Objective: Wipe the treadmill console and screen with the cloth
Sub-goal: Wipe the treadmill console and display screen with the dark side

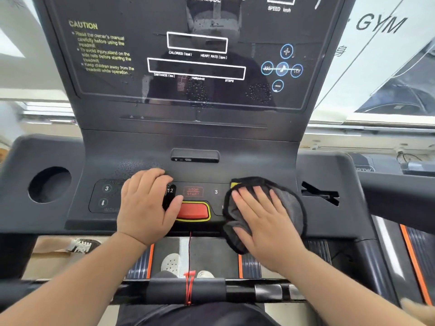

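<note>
The black treadmill console (141,147) fills the view. Its glossy screen (131,85) rises at the top and carries water droplets near its lower edge. My right hand (261,220) lies flat, fingers spread, on a dark grey cloth (289,203) pressed against the right side of the button panel. The cloth's lower fold hangs over the console's front edge. My left hand (146,203) rests palm down on the left part of the panel with its fingers curled. A dark shape shows by its thumb beside the "12" key; whether the hand holds it is unclear.
A red safety key (193,210) with a yellow rim sits between my hands, and its red cord (189,260) runs down to the front handlebar (259,292). A round cup holder (49,184) is at the left. Another treadmill (412,243) stands at the right. Someone's shoe (82,245) shows at lower left.
</note>
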`<state>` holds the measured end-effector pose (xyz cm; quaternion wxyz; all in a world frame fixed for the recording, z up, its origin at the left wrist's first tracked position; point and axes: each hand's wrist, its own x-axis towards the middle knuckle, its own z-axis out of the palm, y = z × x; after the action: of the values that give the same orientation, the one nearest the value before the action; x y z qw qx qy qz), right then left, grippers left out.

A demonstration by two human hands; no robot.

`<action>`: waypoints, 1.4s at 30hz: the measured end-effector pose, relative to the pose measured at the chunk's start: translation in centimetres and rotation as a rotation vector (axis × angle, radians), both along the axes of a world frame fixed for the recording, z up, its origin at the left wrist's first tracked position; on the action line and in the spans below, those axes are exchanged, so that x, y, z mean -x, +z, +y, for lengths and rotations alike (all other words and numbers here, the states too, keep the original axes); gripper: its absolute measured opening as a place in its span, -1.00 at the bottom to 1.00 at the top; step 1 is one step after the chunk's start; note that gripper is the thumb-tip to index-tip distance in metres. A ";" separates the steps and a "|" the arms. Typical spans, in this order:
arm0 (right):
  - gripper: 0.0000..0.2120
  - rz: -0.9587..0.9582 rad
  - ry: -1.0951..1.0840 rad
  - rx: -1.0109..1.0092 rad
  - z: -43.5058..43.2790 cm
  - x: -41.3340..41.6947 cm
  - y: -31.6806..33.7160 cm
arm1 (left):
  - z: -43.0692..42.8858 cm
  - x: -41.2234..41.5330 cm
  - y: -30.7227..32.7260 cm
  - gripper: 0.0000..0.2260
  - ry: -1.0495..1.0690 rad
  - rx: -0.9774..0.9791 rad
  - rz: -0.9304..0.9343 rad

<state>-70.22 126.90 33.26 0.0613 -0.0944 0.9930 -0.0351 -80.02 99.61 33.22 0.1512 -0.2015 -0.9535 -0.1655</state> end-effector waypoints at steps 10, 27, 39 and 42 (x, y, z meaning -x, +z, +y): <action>0.02 0.023 -0.438 -0.041 0.0 7.8 1.4 | 0.0 -0.1 0.0 -0.58 0.005 0.017 -0.018; -0.22 0.060 -0.243 -0.066 3.9 6.7 1.1 | -0.1 -0.2 0.1 -0.59 -0.003 0.020 -0.025; 0.07 -0.047 -0.004 -0.035 -0.3 4.4 1.2 | -0.1 -0.2 0.2 -0.58 0.004 0.031 -0.047; 0.05 -0.019 -0.093 -0.077 3.0 3.7 1.2 | -0.1 -0.1 0.2 -0.58 0.005 0.029 -0.049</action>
<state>-73.91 129.87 34.48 0.0725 -0.0455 0.9963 -0.0005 -79.87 99.53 33.42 0.1252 -0.1973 -0.9597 -0.1563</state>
